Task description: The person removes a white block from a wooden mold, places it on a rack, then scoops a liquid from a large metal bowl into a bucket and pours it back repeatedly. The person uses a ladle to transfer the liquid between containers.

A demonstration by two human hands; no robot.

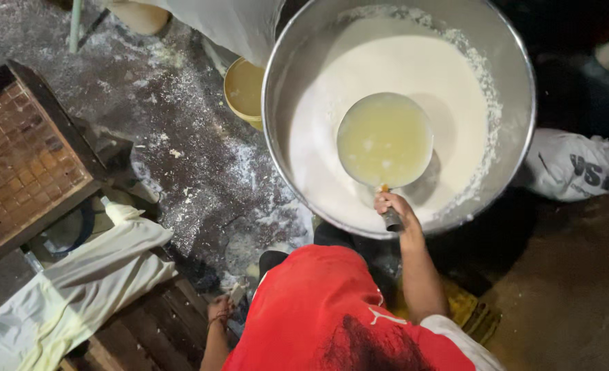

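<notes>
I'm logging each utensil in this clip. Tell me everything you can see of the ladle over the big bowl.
The ladle is a round, shallow metal scoop, full of pale yellowish liquid. It is held about level above the white batter inside the large steel bowl. Its short dark handle points toward the person, gripped by the right hand. Nothing else touches it.

The right hand is gripping the handle of a saucepan, which is hanging over the batter inside a big basin. A bucket is standing left of the hand, beside the basin. A sack is lying to its right. The left hand is hanging low, near a cloth.
</notes>
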